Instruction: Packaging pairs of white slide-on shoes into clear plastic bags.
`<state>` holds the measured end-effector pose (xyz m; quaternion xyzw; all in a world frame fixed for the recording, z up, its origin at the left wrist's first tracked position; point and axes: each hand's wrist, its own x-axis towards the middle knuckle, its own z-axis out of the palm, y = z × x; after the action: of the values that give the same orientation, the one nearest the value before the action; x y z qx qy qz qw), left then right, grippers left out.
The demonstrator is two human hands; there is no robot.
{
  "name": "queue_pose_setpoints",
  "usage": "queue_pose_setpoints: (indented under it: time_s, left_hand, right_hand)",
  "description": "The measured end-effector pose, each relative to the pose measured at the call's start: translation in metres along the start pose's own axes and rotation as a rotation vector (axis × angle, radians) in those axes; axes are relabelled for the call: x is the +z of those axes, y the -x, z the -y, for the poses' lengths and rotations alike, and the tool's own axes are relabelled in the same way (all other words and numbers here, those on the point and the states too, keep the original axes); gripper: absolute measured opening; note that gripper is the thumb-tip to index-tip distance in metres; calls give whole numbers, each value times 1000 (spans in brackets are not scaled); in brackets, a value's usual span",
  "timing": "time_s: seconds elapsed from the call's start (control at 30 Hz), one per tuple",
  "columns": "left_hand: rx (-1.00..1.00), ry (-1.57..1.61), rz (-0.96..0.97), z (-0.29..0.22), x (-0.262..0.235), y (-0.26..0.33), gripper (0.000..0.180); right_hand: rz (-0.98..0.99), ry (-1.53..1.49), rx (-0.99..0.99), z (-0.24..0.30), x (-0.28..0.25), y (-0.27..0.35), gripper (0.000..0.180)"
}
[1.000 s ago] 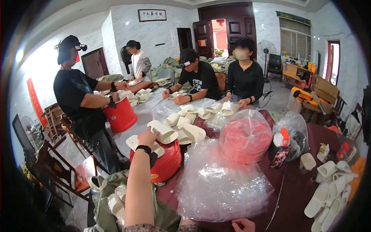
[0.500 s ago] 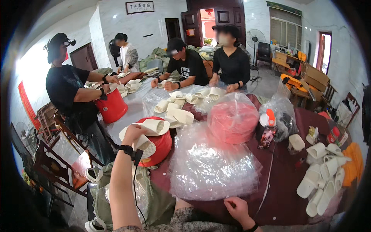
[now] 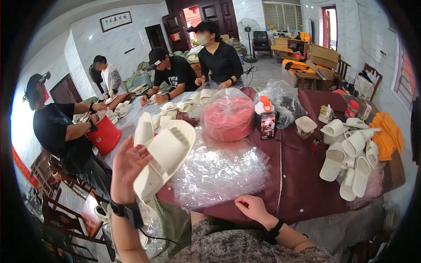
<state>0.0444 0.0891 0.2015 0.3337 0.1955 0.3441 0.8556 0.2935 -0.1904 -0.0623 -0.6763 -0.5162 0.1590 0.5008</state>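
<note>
My left hand (image 3: pixel 130 162) is raised on the left, its fingers closed at the side of a cream slipper (image 3: pixel 169 155) with a wide ribbed strap. The slipper is tilted up, sole partly toward me. A second cream slipper (image 3: pixel 143 128) stands close behind it, partly hidden; whether my hand grips it too is unclear. My right hand (image 3: pixel 255 207) rests at the table's near edge with fingers loosely curled and nothing visible in them. Just beyond it lies a stack of clear plastic bags (image 3: pixel 219 175).
A pink-red bundle in clear plastic (image 3: pixel 229 116) stands behind the bags, beside a phone (image 3: pixel 267 126). Several cream slippers (image 3: pixel 362 168) are piled at right near orange cloth (image 3: pixel 388 136). One co-worker at left handles a red stool (image 3: pixel 104 135); others work across the table.
My left hand has turned over and lifted the slipper from the red stool toward me. The view has swung right. My right hand stays at the table edge, fingers still curled.
</note>
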Motion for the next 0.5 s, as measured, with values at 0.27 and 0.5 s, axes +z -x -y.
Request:
queue_pose_setpoints:
  time_s: [0.27,0.5]
  left_hand:
    - [77,675,-134,153,36,-43,34]
    - [134,200,-145,267,-66,-116,28]
  right_hand:
    - [-2,24,-37,3,2,-3,16]
    - [37,21,-64,7,7,-5,17]
